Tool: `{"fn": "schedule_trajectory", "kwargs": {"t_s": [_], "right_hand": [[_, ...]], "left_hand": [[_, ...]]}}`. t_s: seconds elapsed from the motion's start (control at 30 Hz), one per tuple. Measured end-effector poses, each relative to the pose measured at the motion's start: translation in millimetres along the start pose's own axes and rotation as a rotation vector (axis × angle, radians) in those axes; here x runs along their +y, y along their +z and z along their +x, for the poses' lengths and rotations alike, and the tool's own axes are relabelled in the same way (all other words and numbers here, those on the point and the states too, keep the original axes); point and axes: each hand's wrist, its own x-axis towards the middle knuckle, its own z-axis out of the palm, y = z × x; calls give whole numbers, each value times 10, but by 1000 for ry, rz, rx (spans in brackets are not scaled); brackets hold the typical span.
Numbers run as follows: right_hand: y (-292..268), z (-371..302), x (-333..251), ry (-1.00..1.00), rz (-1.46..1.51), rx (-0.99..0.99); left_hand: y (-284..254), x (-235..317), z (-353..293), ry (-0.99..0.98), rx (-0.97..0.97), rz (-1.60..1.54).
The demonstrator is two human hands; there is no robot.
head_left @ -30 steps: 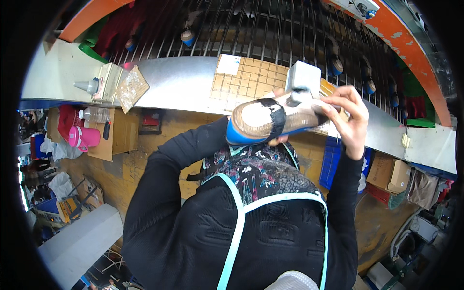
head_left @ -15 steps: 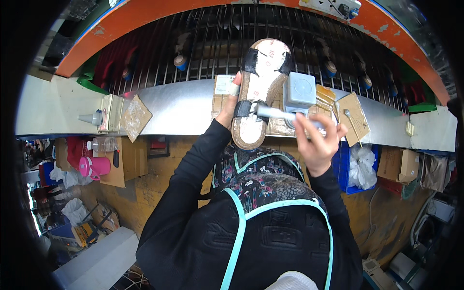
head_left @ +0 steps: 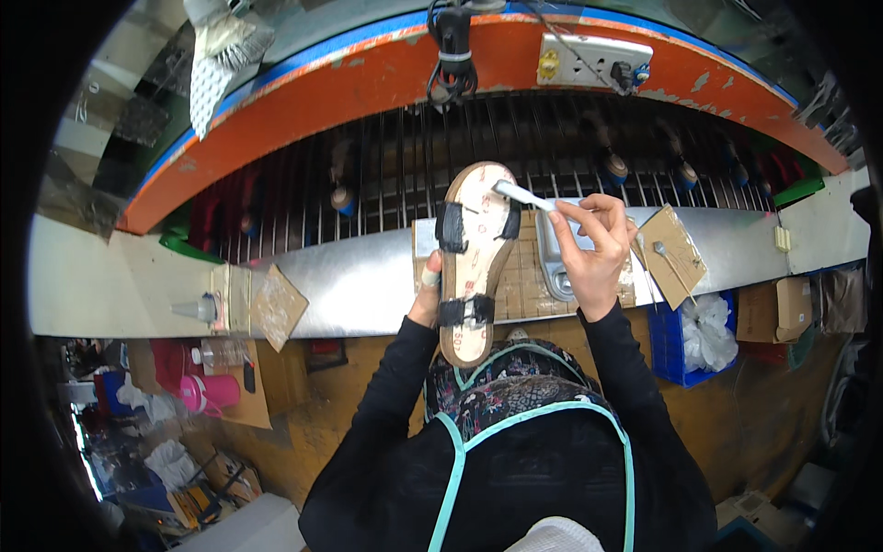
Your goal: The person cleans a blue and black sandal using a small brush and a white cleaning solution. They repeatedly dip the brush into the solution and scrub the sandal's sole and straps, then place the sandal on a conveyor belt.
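My left hand [head_left: 427,292], its thumb wrapped in a pale bandage, grips a sandal [head_left: 478,248] along its left side. The sandal's pale underside faces up, and the ends of black straps are folded over it at two places. Between thumb and fingers, my right hand [head_left: 594,241] pinches a slim, pale-handled brush [head_left: 529,196]. The brush head touches the sole near its wide far end. Below the right hand, a grey container [head_left: 554,271] sits on the bench, partly hidden by the hand.
A cardboard mat [head_left: 515,276] lies on the metal bench [head_left: 368,281]. To the right rests a board with a small stick [head_left: 676,248]; to the left, a brownish square [head_left: 279,308]. Metal bars [head_left: 395,156] run behind. A blue crate [head_left: 671,345] holds plastic bags.
The brush has gone from the strap at the narrow near end to the wide far end of the sole. My head view has shifted, showing more of the orange frame.
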Motion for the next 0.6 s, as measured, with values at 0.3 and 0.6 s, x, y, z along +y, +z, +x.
{"fn": "schedule_trajectory", "kwargs": {"t_s": [0.3, 0.6], "right_hand": [[187, -177, -11, -13, 64, -194], [21, -524, 701, 665, 440, -65]], "left_hand": [[-164, 22, 220, -126, 39, -240], [-474, -516, 966, -418, 99, -675]]}}
